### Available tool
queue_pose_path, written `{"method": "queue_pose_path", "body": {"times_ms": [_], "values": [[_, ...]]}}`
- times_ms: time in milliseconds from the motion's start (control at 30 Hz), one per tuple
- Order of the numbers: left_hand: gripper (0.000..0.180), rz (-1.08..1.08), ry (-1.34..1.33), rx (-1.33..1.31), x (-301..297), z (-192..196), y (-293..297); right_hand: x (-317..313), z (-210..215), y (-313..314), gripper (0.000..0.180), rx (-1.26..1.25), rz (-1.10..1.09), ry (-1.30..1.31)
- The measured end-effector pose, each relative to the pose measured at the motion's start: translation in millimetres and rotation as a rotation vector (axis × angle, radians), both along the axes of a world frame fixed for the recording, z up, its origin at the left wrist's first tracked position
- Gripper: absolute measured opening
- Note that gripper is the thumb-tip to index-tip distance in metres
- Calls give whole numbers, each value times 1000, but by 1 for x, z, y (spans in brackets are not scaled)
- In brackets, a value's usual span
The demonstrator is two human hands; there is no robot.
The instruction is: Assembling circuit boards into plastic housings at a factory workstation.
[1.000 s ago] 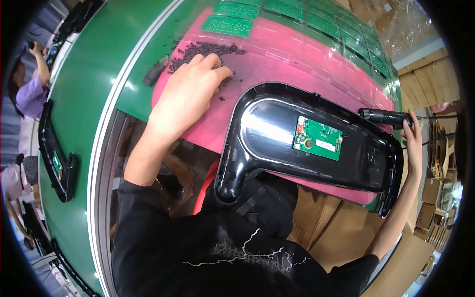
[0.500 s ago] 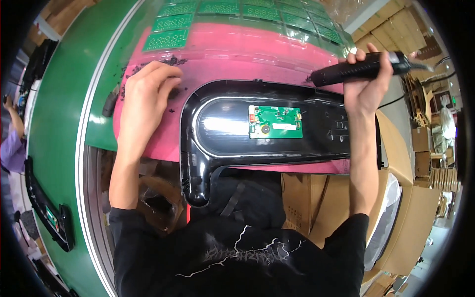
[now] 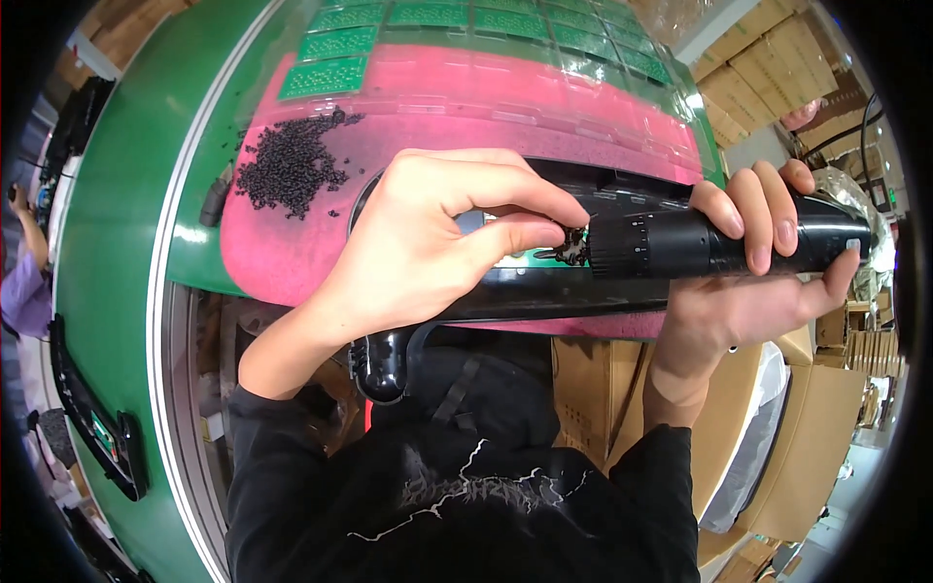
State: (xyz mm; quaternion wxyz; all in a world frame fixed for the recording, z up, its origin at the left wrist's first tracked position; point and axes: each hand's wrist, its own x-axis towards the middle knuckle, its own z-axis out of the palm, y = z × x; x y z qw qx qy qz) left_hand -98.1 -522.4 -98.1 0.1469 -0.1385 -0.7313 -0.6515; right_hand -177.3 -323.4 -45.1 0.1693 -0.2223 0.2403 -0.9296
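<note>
My right hand (image 3: 724, 306) is wrapped round a black electric screwdriver (image 3: 671, 245), held nearly level with its tip toward the left. At that tip, my left hand (image 3: 428, 228) pinches small black screws (image 3: 575, 249) between thumb and forefinger, beside the bit. Beneath both hands lies a long black plastic housing (image 3: 554, 303) with a rounded left end. A green circuit board (image 3: 515, 260) sits in it, mostly hidden by my left hand. Left of the housing is a heap of small black screws (image 3: 292, 167) on the pink mat (image 3: 262, 260).
Clear plastic trays with green circuit boards (image 3: 326, 78) stand beyond the mat. A small dark object (image 3: 216, 202) lies by the mat's left edge. Cardboard boxes (image 3: 807, 437) stand at the right. At far left are another black housing (image 3: 87, 418) and a person's purple sleeve (image 3: 24, 296).
My left hand has moved right from the screw heap to the screwdriver's tip, with screws in its fingers. The right hand has turned and lowered the screwdriver, its tip now over the housing.
</note>
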Motion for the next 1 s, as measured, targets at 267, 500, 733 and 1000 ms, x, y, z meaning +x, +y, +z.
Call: {"method": "queue_pose_path", "body": {"times_ms": [267, 500, 733, 1000], "values": [[18, -19, -77, 94, -1, -9, -6, 5, 4, 8, 42, 62, -38, 161], [19, -13, 49, -85, -7, -12, -8, 7, 9, 4, 43, 42, -229, 294], [21, -35, 107, -149, -9, -19, -11, 6, 3, 0, 44, 63, -250, 304], [26, -87, 49, -144, -17, -19, -13, -2, 0, 3, 44, 108, -120, 428]]}}
